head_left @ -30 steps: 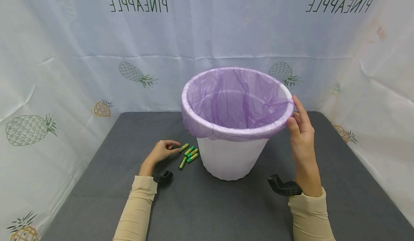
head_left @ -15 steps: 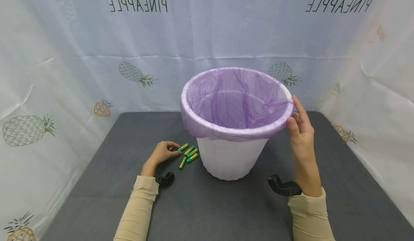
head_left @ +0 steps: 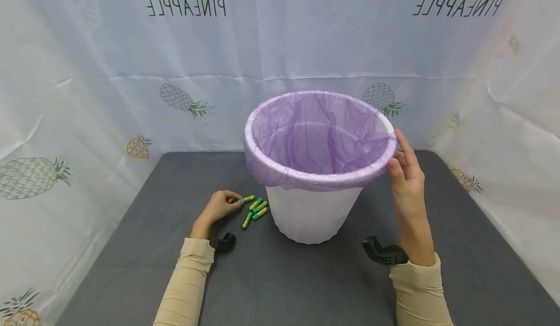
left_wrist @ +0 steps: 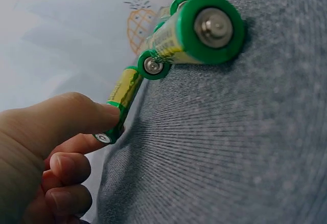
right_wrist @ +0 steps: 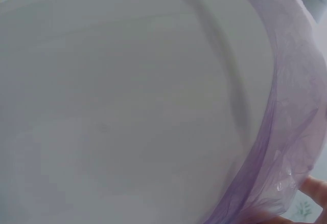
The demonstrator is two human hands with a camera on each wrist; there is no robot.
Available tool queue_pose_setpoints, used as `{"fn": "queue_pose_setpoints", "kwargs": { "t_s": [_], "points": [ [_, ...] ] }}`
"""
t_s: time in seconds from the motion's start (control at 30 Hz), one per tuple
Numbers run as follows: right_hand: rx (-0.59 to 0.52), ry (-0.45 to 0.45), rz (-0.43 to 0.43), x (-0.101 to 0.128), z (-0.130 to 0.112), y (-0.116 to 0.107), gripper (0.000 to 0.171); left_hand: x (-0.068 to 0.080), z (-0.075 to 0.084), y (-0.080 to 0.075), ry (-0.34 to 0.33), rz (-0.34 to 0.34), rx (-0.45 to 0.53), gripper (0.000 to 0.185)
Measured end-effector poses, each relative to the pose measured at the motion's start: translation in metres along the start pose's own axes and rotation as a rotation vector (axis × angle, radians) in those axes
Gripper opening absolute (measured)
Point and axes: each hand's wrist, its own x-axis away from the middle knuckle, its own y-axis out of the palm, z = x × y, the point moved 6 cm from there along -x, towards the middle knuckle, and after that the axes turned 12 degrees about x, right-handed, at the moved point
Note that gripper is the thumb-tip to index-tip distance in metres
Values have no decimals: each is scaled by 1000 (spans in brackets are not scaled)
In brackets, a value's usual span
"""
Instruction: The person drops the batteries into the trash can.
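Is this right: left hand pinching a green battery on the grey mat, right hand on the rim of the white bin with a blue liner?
Not quite: the liner is purple, not blue, as the head view shows. The rest holds: the left hand pinches a green battery on the grey mat, and the right hand is at the white bin rim.

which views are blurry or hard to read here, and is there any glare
Head view: sharp, evenly lit, no glare, backdrop lettering mirrored. Left wrist: nearest battery and left hand soft, cloth crisper. Right wrist: too close, the bin wall a pale featureless blur beside the purple liner.
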Motion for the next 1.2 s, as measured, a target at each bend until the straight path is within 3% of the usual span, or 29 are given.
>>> {"fn": "queue_pose_setpoints", "kwargs": {
  "t_s": [0.37,0.7,1.2],
  "points": [
    [-22,-43,-39,0,-4,2,57,5,9,-10,0,38,16,23],
    [-12,-31,0,0,-5,2,60,11,20,-24,-14,97,19,24],
    [-17,-62,-13,0,-3,1,57,20,53,-47,92,199,17,21]
  ]
}}
